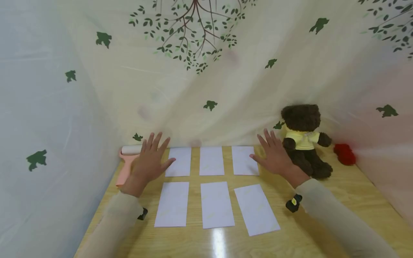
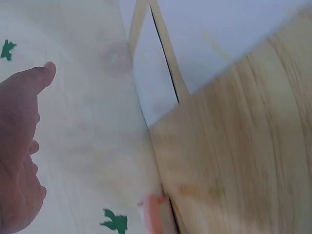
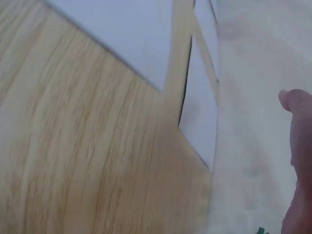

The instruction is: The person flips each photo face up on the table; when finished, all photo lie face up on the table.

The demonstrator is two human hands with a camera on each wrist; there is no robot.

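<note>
Several white cards lie on the wooden table in two rows, a back row with a middle card (image 1: pixel 211 161) and a front row with a middle card (image 1: pixel 217 205). The front right card (image 1: pixel 257 210) is turned at an angle. My left hand (image 1: pixel 150 161), fingers spread, is held over the back left card's (image 1: pixel 179 162) outer side and overlaps a pink-handled lint roller (image 1: pixel 126 168). On the other side my right hand (image 1: pixel 272 154) has its fingers spread beside the back right card (image 1: pixel 245 160). Both hands hold nothing, and the wrist views show them raised above the table.
A dark brown teddy bear (image 1: pixel 304 139) in a yellow shirt sits at the back right, near my right hand. Beyond it lies a fuzzy red object (image 1: pixel 344 154). A cloth (image 1: pixel 180 107) printed with leaves and branches hangs behind and beside the wooden table (image 1: pixel 180 242).
</note>
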